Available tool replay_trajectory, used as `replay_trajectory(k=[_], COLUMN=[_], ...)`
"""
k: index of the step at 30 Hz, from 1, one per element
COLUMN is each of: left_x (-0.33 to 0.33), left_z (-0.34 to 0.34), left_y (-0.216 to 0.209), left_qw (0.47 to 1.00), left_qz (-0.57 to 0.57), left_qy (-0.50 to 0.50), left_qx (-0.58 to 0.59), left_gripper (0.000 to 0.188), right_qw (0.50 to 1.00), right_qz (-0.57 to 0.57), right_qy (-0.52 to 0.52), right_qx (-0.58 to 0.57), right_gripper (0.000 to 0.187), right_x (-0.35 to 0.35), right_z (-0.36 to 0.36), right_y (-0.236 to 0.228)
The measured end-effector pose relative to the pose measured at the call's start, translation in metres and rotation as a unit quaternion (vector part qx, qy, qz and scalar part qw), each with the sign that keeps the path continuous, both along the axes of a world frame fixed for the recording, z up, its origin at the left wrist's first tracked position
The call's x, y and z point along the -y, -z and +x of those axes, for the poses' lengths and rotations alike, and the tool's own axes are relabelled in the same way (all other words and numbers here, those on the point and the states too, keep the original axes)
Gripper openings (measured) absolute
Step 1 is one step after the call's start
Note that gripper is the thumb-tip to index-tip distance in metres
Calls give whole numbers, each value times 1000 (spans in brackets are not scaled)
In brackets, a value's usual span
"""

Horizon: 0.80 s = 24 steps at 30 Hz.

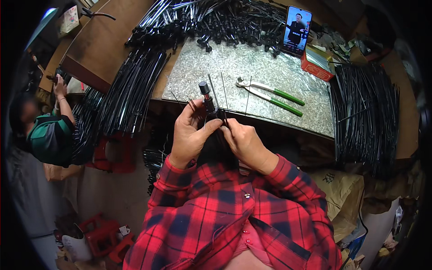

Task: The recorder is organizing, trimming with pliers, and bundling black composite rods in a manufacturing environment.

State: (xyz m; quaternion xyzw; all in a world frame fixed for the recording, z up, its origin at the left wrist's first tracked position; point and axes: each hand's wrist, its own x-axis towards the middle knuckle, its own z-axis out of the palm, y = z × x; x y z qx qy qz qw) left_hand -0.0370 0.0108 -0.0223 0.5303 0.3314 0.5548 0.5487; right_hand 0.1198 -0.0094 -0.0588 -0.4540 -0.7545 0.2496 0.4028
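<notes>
My left hand [188, 138] is closed around an umbrella frame [207, 98] just in front of the table edge. The frame has a black ridged cap on a short metal shaft, and thin dark ribs splay out around it. Some ribs pass between the fingers of this hand. My right hand [245, 138] is closed too, its thumb and forefinger pinching dark ribs beside the shaft. The frame's lower part is lost against my dark clothing. On the table lie pincers [270, 95] with green handles, their jaws pointing left.
Umbrella frames [207, 22] heap along the table's back; bundles of thin black rods lie left [135, 85] and right [365, 112]. A lit phone [297, 30] leans by a red box [316, 67]. At left another person [51, 135] works. Red stools [101, 234] stand on the floor.
</notes>
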Motion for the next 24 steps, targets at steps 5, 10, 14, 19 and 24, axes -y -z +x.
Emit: replay_trajectory(k=[5, 10, 14, 19, 24], left_x=[-2, 0, 3, 2, 3], left_z=[-12, -12, -13, -13, -14], left_y=[5, 1, -1, -1, -1], left_qw=[996, 996, 998, 998, 997], left_qz=[51, 28, 0, 4, 34], left_qy=[69, 79, 65, 69, 66], left_qx=[-15, -10, -5, 11, -17], left_gripper=[38, 32, 33, 34, 32], right_qw=[999, 999, 997, 995, 992], right_qz=[25, 33, 77, 102, 129], right_qy=[12, 0, -3, -6, -6], right_qx=[-18, -2, -6, -6, -14], right_gripper=[12, 20, 30, 30, 29], right_x=[1, 3, 3, 3, 2], right_z=[2, 6, 5, 6, 6], right_y=[-1, -4, 2, 3, 6])
